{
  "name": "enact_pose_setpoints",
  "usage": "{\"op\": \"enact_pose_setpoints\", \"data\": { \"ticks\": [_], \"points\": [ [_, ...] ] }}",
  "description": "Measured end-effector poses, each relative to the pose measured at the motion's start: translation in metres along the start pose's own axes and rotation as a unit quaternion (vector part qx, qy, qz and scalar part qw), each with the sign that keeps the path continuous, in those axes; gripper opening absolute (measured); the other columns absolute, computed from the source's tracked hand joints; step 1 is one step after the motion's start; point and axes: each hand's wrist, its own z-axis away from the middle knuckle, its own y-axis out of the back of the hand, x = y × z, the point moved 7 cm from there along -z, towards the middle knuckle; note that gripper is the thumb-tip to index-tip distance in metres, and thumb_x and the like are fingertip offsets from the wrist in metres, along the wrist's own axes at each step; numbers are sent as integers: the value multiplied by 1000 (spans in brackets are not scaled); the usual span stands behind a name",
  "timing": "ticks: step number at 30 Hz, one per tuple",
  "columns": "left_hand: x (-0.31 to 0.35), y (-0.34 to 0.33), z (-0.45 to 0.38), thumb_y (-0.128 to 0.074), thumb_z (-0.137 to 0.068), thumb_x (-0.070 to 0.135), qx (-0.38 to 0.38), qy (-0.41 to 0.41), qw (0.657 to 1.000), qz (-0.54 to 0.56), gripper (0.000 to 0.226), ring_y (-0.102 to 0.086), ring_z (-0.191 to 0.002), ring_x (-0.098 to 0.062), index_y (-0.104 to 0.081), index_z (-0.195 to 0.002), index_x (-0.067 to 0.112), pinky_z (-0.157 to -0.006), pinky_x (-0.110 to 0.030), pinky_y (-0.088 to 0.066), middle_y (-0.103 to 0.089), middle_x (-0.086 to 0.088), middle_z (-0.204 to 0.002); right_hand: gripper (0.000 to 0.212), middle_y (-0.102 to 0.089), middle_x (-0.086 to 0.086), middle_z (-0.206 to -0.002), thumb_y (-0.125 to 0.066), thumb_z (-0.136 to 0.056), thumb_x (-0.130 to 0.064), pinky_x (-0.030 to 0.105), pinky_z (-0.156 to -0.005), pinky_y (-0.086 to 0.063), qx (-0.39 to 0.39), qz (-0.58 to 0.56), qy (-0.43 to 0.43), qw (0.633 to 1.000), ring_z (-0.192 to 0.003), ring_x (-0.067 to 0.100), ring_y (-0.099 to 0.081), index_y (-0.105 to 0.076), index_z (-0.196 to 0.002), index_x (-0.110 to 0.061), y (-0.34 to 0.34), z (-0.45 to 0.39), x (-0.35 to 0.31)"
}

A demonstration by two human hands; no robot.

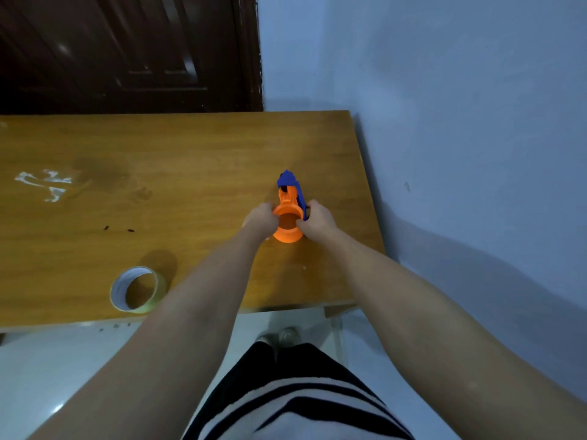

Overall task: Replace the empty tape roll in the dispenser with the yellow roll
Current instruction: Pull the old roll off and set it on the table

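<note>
— So, what are your hands doing?

— You are gripping the dispenser [288,214] with both of them. Your left hand [261,219] is closing on the left side of its orange ring, and your right hand [316,219] is clasping the right side, with a thumb lying on the ring's rim and the fingers curling around the blue side plate.

— Where is the dispenser sitting?

— It is resting on the table [197,173] between your two hands, with its blue end pointing away from you, beyond your knuckles. The orange ring is facing up toward you, and you are looking straight down into its hollow middle. Whether an empty core is sitting on it, I cannot tell.

— And the yellow roll [137,289]?

— It is lying well apart from your hands, to the left of your left forearm and closer to you, near the table's front edge. It is standing slightly tilted, showing its white inner core and a pale yellow outer band. Neither hand is touching it.
</note>
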Motion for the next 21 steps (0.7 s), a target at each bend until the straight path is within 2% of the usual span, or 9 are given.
{"op": "enact_pose_setpoints", "data": {
  "ticks": [4, 8, 11, 14, 17, 21],
  "points": [
    [1, 1, 2, -43, -98, 17, -28, 16, 999, 14, 39, -67, -97, -36, -44, -136, 6, -78, -47, -59, -59, -20, -121, 40, -59, 14, -116, -58, -88, -17, 39, -86, -50, -25, -6, -20, 999, -106, 31, -60, -45, -124, -7, -2, -1, 0],
    [0, 0, 4, -40, -98, 23, -48, 22, 998, 17, 41, -65, -98, -36, -43, -135, 5, -79, -47, -59, -60, -20, -118, 38, -54, 17, -118, -59, -87, -24, 39, -87, -48, -44, 14, -49, 998, -106, 31, -57, -43, -117, -6, -2, -1, 0],
    [-2, 8, 2, -37, -98, 29, -38, 17, 999, 3, 44, -65, -96, -36, -44, -133, 3, -80, -47, -58, -61, -21, -116, 59, -43, 19, -134, -63, -86, -34, 41, -100, -43, 26, 39, -46, 998, -126, 35, -45, -41, -130, -3, 13, -1, -5],
    [-3, 24, 0, -35, -98, 28, -15, 2, 1000, -19, 41, -67, -90, -38, -51, -123, 0, -82, -46, -57, -64, -21, -111, 56, -42, 18, -136, -62, -87, -32, 40, -101, -42, 103, 63, -5, 993, -128, 32, -42, -42, -131, -3, 32, -1, -19],
    [-6, 43, 2, -34, -98, 25, 9, -11, 999, -34, 38, -67, -85, -37, -56, -115, -1, -84, -43, -56, -65, -21, -110, 50, -44, 17, -134, -59, -90, -29, 39, -100, -41, 125, 83, 18, 988, -127, 31, -43, -44, -129, -3, 39, -3, -38],
    [-22, 69, 6, -34, -100, 24, 49, -10, 997, -56, 40, -64, -100, -37, -56, -123, 0, -87, -40, -52, -61, -19, -121, 46, -46, 19, -131, -56, -91, -26, 39, -100, -40, 115, 103, 55, 986, -125, 34, -44, -44, -128, -1, 27, -3, -72]
  ]
}}
